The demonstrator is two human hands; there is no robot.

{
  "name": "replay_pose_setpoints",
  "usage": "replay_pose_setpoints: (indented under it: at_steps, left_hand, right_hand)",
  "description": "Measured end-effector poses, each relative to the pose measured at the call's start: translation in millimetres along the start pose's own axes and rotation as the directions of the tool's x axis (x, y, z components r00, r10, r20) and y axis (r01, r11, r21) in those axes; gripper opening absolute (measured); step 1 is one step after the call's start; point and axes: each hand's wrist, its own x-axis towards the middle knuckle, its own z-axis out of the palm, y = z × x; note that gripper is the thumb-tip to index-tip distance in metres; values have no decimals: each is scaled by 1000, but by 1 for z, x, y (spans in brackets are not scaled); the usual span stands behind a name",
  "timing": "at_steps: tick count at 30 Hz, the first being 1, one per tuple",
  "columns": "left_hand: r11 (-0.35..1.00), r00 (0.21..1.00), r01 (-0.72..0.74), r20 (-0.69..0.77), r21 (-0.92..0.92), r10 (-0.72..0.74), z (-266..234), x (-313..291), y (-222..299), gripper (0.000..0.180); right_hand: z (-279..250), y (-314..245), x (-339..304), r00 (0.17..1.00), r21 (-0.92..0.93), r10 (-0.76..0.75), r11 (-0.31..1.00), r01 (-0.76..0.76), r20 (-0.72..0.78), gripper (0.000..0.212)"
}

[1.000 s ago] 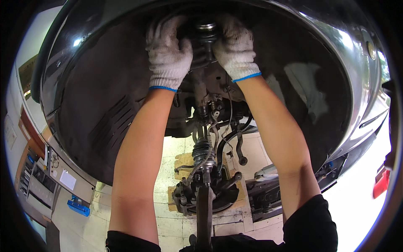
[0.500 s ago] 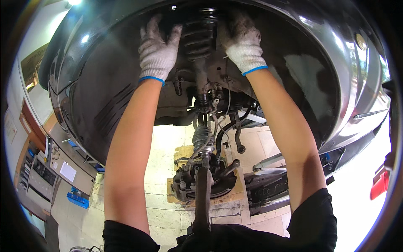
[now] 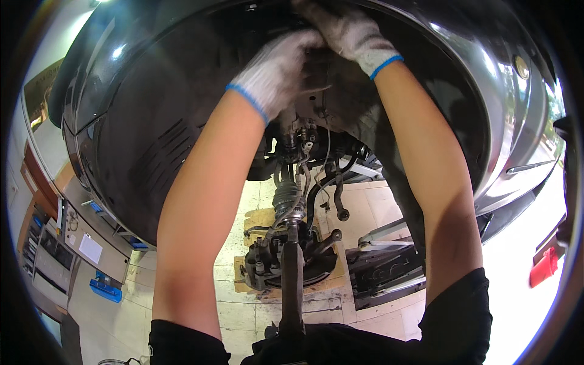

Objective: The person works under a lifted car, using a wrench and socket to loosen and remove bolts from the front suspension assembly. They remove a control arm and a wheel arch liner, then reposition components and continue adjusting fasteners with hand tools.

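Both of my hands wear whitish knit gloves with blue cuffs and are raised inside the dark wheel arch. My left hand is smeared by motion in front of the coil spring and strut, covering most of them. Above and right of it, my right hand reaches toward the strut's top, its dark fingertips lost against the dark arch. Whether either hand grips anything cannot be made out. Below my left hand the strut's lower end shows. Farther down are a ribbed axle boot and a brake assembly.
Cardboard lies under the brake assembly. A dark bar runs toward my body. A metal jack stands on the right. Silver-grey bodywork curves round the arch. A blue case and a red object are farther out.
My left hand has swung right and across the coil spring, from beside it. My right hand has moved up and slightly left toward the strut's top.
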Motion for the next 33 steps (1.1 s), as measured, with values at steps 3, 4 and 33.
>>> replay_pose_setpoints:
  at_steps: [3, 4, 33]
  left_hand:
    - [775, 960, -278, 136, 567, 245, 1, 16, 0, 35]
    - [460, 899, -410, 263, 788, 351, 1, 20, -1, 33]
    - [339, 923, -325, 219, 883, 315, -29, 50, -49, 30]
  right_hand:
    - [-6, 0, 16, 984, -97, -176, 979, 178, 32, 55]
    - [-4, 3, 21, 972, -125, -231, 964, 235, 40, 55]
    - [27, 2, 79, 934, -84, -287, 947, 310, 212, 58]
